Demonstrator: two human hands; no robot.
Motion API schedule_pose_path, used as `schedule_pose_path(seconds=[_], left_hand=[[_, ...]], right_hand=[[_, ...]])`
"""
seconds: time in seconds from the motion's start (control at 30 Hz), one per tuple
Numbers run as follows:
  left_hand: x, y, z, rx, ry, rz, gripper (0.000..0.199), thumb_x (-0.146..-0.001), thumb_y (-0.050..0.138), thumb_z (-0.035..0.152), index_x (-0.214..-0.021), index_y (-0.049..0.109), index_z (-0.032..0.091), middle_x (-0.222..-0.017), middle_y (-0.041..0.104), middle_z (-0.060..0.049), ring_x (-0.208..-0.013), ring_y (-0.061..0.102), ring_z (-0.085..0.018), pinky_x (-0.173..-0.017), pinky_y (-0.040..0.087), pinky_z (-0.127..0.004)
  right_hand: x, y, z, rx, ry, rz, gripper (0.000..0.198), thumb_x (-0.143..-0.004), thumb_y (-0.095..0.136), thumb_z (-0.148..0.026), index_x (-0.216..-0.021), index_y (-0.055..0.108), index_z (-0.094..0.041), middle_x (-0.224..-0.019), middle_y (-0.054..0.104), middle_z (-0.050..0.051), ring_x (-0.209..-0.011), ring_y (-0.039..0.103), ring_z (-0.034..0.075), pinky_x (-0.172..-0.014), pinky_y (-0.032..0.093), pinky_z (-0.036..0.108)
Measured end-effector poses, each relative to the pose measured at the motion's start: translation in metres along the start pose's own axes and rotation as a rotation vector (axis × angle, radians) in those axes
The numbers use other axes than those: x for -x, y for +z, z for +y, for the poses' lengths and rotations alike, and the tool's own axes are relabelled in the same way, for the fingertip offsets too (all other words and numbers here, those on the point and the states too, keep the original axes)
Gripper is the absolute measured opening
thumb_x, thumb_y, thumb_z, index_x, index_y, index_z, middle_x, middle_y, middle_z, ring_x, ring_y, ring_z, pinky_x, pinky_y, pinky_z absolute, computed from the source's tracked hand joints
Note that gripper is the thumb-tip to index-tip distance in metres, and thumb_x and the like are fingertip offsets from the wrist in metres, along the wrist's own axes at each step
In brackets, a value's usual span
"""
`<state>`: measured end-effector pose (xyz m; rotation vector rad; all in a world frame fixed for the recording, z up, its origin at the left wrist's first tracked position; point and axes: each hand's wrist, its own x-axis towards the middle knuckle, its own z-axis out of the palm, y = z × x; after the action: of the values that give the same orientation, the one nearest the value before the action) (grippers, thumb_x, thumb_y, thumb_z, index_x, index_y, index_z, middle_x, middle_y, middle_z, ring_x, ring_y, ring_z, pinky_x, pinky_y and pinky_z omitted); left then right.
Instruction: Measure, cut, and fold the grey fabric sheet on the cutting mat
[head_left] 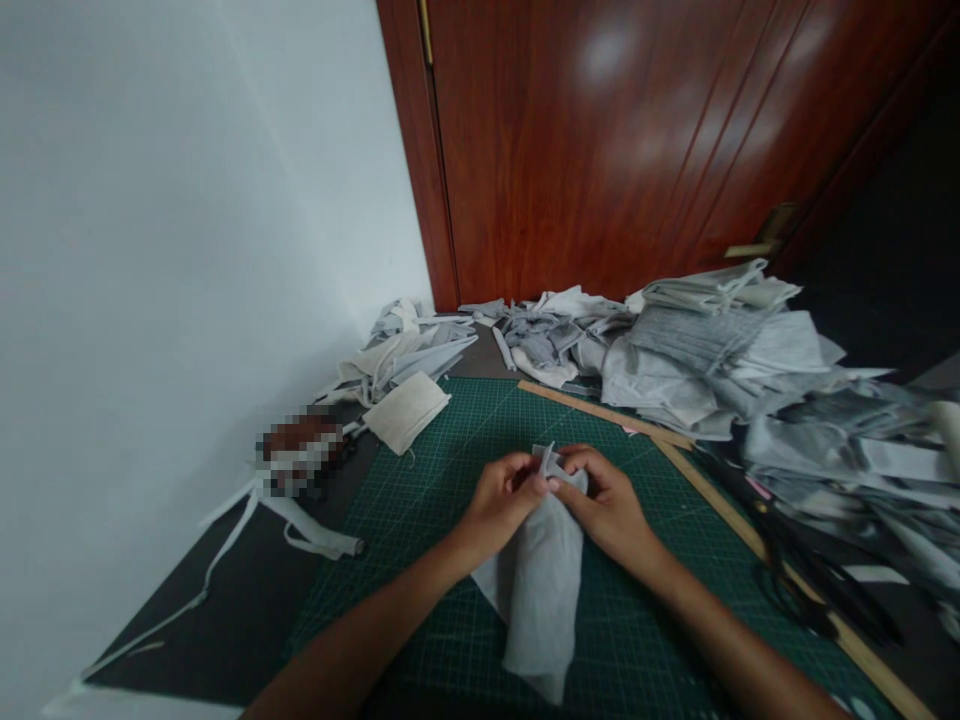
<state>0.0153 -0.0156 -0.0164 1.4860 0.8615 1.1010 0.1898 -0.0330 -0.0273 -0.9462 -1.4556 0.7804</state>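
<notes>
A piece of thin pale grey fabric [546, 590] hangs down from my fingers above the green cutting mat [457, 420]. My left hand [506, 500] pinches its upper edge between thumb and fingers. On the other side my right hand [604, 500] grips the same edge, the two thumbs nearly touching. Between the hands a folded tip of the fabric sticks up. The lower part drapes loosely towards me, with one corner spread to the left.
Folded grey cloth [697, 340] is heaped at the back right. Wooden rulers [600, 405] border the mat, with black scissors [791, 580] at the right. A beige cloth [407, 412] lies at the mat's far left corner. Behind stand a white wall [225, 250] and a wooden door [585, 170].
</notes>
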Motion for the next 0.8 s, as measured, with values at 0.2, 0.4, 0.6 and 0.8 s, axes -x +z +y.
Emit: schedule_pose_path(seconds=[0.2, 0.4, 0.6, 0.8], left_hand=[[-0.002, 0.0, 0.008, -0.026, -0.07, 0.104, 0.042, -0.075, 0.083, 0.054, -0.087, 0.076, 0.014, -0.079, 0.069, -0.003, -0.07, 0.057, -0.016, -0.063, 0.041, -0.025], [-0.006, -0.004, 0.014, 0.121, -0.098, 0.179, 0.051, -0.072, 0.083, 0.063, -0.073, 0.071, 0.014, -0.068, 0.061, 0.0, -0.065, 0.051, -0.013, -0.06, 0.037, -0.024], [-0.001, 0.003, 0.012, 0.033, -0.115, 0.104, 0.048, -0.072, 0.084, 0.059, -0.081, 0.073, 0.013, -0.074, 0.065, -0.002, -0.068, 0.055, -0.014, -0.062, 0.04, -0.025], [-0.003, -0.001, 0.005, 0.137, -0.127, 0.2, 0.053, -0.076, 0.079, 0.063, -0.063, 0.063, 0.015, -0.06, 0.048, 0.003, -0.059, 0.039, -0.01, -0.056, 0.029, -0.024]], right_hand=[[-0.002, -0.009, -0.008, -0.033, 0.001, -0.045, 0.018, -0.089, 0.075, -0.037, -0.082, 0.063, -0.027, -0.109, 0.074, 0.006, -0.107, 0.067, 0.027, -0.091, 0.05, 0.039], [-0.002, -0.014, -0.01, -0.042, 0.01, -0.063, 0.018, -0.091, 0.075, -0.036, -0.083, 0.062, -0.027, -0.112, 0.073, 0.007, -0.108, 0.067, 0.028, -0.091, 0.051, 0.039], [0.007, -0.003, -0.011, 0.128, -0.128, -0.209, 0.007, -0.097, 0.068, -0.031, -0.092, 0.065, -0.028, -0.12, 0.068, 0.008, -0.11, 0.066, 0.027, -0.093, 0.051, 0.04], [0.007, -0.007, -0.012, 0.006, -0.031, -0.182, 0.01, -0.096, 0.068, -0.031, -0.089, 0.063, -0.027, -0.123, 0.066, 0.006, -0.113, 0.062, 0.026, -0.094, 0.046, 0.038]])
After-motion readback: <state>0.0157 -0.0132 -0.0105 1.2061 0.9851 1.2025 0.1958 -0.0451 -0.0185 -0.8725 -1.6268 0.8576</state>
